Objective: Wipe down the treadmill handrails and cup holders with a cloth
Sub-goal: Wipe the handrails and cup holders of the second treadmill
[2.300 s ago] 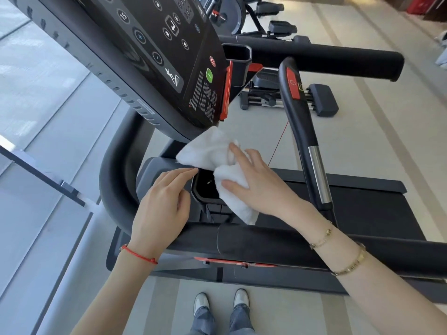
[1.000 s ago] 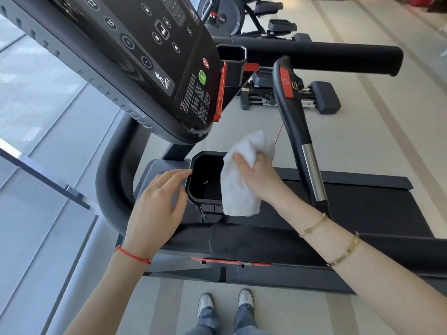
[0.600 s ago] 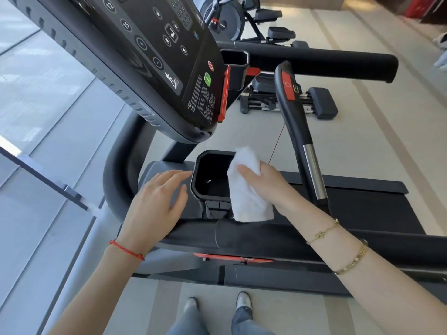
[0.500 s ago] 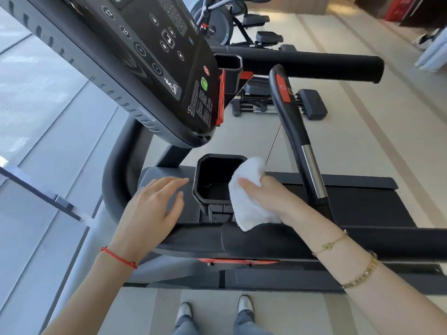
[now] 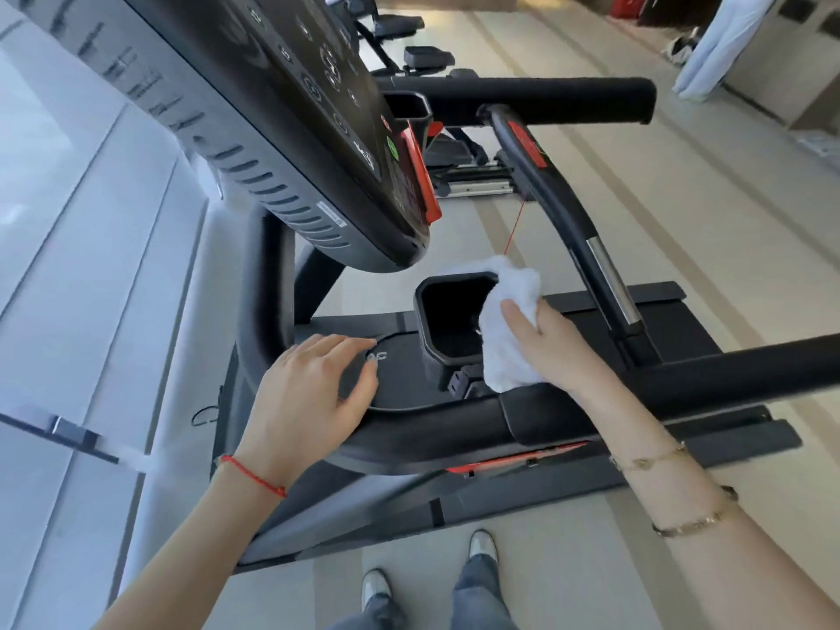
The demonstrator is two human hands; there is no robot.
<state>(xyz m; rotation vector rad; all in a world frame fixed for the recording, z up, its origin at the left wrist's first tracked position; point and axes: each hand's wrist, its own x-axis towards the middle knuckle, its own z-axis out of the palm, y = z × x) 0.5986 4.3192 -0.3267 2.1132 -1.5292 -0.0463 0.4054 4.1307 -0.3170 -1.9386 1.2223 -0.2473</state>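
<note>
White terry cloth (image 5: 502,329): soft, light and limp. I judge it will fold and drape over any edge, so I must keep it bunched in the palm; a loose corner would trail into the well.
Cloth position: draped over the right rim of the cup holder (image 5: 447,320), one end bunched above the rim's far right corner, the other hanging down outside the right wall.
Right hand (image 5: 552,347): I hold the cloth with fingers curled round the wad and the thumb laid flat on its face, pressing it to the rim.
Grip advice: take the wad at its middle, not by a corner. Pressure should come from the palm and thumb.
Cup holder: rigid black plastic, deep and dark inside. I cannot tell whether the bottom is clean.
Left hand (image 5: 313,393): spread, fingers relaxed, resting on the flat black tray (image 5: 395,379) just left of the cup holder, holding nothing.
Near handrail (image 5: 659,393): padded black bar along the treadmill's near edge, below both wrists. The foam likely grips fabric, so expect drag.
Far handrail (image 5: 545,102): well apart from the cloth.
Console (image 5: 291,129): overhangs the far left corner of the cup holder.
</note>
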